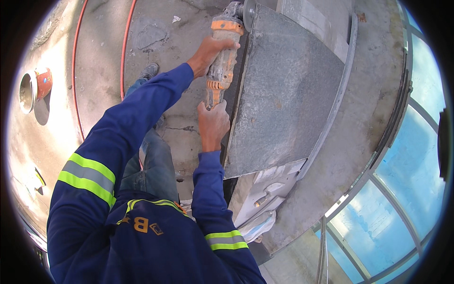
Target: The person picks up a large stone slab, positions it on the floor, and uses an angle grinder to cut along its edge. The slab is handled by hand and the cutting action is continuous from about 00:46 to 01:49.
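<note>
A dusty grey and orange angle grinder (222, 66) lies in both my hands along the left edge of a grey stone slab (288, 94). Its round disc (249, 15) is at the far end, against or very close to the slab's edge; whether it touches, I cannot tell. My left hand (211, 53) is closed around the grinder's body, just behind the orange band near its head. Nearer to me, my right hand (213, 122) grips the rear handle. The palm sides of both hands are hidden.
Two red hoses (124, 52) run along the concrete floor at left, near a reddish bucket (43, 85) on its side. Below the slab's near edge are a white plastic bag (257, 226) and a trowel-like tool (269, 193). Blue-paned framing (378, 222) borders the right.
</note>
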